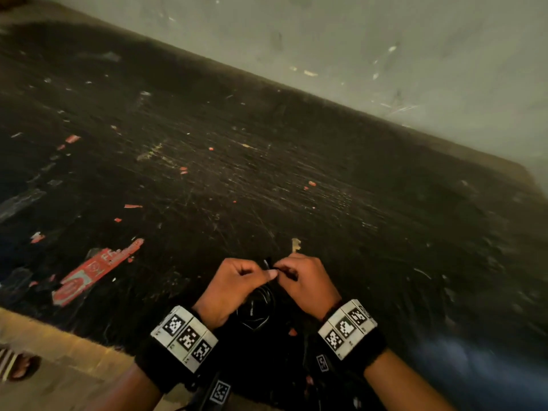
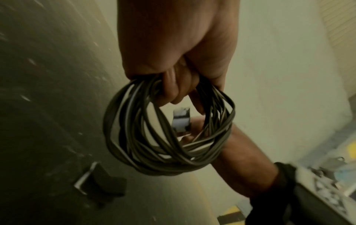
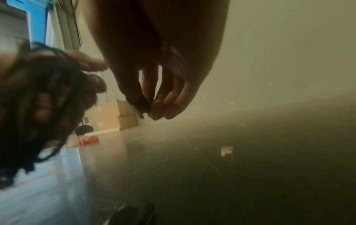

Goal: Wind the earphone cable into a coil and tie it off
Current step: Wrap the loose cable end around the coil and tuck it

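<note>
My left hand [image 2: 173,50] grips the coil [image 2: 165,132], which hangs below it; my right hand [image 3: 159,64], just beside, pinches the cable end [image 3: 139,106].

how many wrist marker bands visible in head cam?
2. One marker band on the left wrist, bottom centre; the other marker band on the right wrist, just to its right. Neither looks hidden.

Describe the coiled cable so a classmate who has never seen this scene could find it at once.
Start at the near edge of the dark scratched table. The left hand grips the coiled cable, a bundle of thin dark loops, unlike the flat red scraps nearby.
</note>
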### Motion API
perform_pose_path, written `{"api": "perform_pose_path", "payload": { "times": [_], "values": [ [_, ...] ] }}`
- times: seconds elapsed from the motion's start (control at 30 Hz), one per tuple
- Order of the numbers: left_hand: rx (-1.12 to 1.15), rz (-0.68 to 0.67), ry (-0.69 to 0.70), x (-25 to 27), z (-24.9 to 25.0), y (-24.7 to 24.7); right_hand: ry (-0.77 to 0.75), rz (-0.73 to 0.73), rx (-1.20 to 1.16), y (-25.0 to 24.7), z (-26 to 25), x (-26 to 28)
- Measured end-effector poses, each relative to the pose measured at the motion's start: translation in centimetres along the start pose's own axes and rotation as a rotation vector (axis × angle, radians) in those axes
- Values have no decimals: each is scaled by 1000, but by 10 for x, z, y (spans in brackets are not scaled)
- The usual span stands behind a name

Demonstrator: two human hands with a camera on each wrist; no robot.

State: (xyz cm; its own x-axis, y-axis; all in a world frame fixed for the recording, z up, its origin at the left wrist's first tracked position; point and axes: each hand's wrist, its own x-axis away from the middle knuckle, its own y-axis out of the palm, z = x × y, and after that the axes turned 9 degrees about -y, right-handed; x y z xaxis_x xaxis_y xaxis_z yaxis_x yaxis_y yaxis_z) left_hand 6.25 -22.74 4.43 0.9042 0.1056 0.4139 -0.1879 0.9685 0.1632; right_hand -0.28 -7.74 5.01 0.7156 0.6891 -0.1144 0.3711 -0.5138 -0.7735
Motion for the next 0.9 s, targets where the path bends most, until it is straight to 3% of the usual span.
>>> {"api": "perform_pose_path", "payload": {
  "times": [0.13,0.3,0.43,0.57,0.67,0.73,0.83,0.9],
  "values": [
    [-58,-130,42,-3,10,40,-44,66,79,-34,-2,34],
    [-212,-183,112,-1,18,91,-42,193,126,-74,12,80],
    [-319,-240,280,8,19,140,182,435,24,-98,28,107],
    [-320,-231,370,20,18,195,425,616,-445,-133,45,128],
    [-149,-181,290,27,23,222,310,641,-818,-162,44,151],
    [-29,-176,209,34,25,238,187,572,-939,-181,48,169],
    [77,-189,123,44,32,258,77,394,-801,-202,57,189],
    [61,-170,120,50,32,269,29,365,-652,-211,61,196]
  ]
}}
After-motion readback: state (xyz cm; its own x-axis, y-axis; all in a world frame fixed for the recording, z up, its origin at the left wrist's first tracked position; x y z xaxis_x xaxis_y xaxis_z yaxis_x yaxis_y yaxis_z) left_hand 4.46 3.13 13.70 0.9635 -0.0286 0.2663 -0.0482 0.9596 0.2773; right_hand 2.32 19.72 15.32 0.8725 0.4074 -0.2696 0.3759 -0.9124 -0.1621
